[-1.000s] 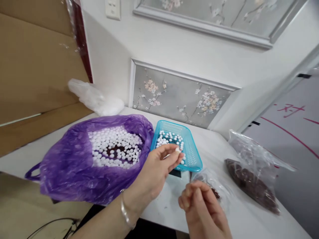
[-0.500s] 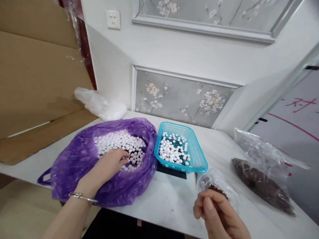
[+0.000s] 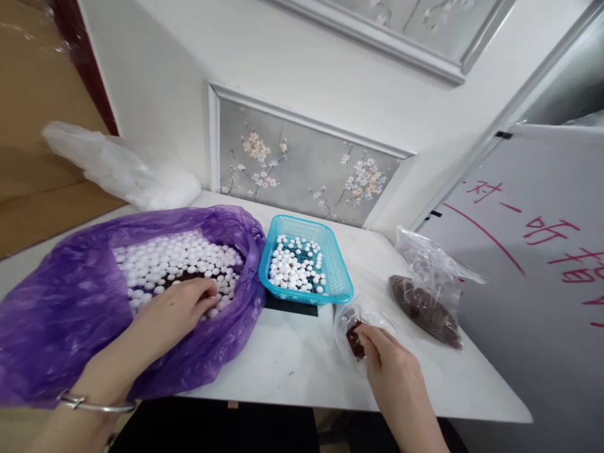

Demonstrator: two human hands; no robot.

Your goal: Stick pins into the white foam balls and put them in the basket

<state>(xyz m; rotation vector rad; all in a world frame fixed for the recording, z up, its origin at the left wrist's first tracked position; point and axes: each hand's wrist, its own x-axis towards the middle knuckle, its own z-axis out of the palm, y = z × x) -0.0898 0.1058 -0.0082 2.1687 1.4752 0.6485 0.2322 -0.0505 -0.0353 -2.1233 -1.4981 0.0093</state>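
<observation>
My left hand [image 3: 186, 305] reaches over the open purple plastic bag [image 3: 207, 365], its thumb and fingers drawn together among many small white balls [image 3: 160, 258]. Whatever lies between those fingertips is hidden. Dark brown material shows between the balls in the bag. At the right, my right hand [image 3: 391, 362] has its fingertips pinched in small reddish-brown pieces [image 3: 355, 340], inside a clear plastic bag [image 3: 340, 327]. I cannot make out what that pinch holds. Between the two hands stands a blue plastic basket [image 3: 337, 267] with more white balls in it.
A clear bag of brown material [image 3: 425, 308] lies at the table's right. Behind the purple bag sits a translucent white plastic bag [image 3: 165, 185], next to cardboard [image 3: 42, 145]. A whiteboard [image 3: 509, 314] with red writing stands at the right. A dark flat piece [image 3: 292, 306] lies under the basket.
My right hand has gone from a raised pinch in front of the clear bag down into the brown pieces. My left hand stays in the purple bag. The view has turned right.
</observation>
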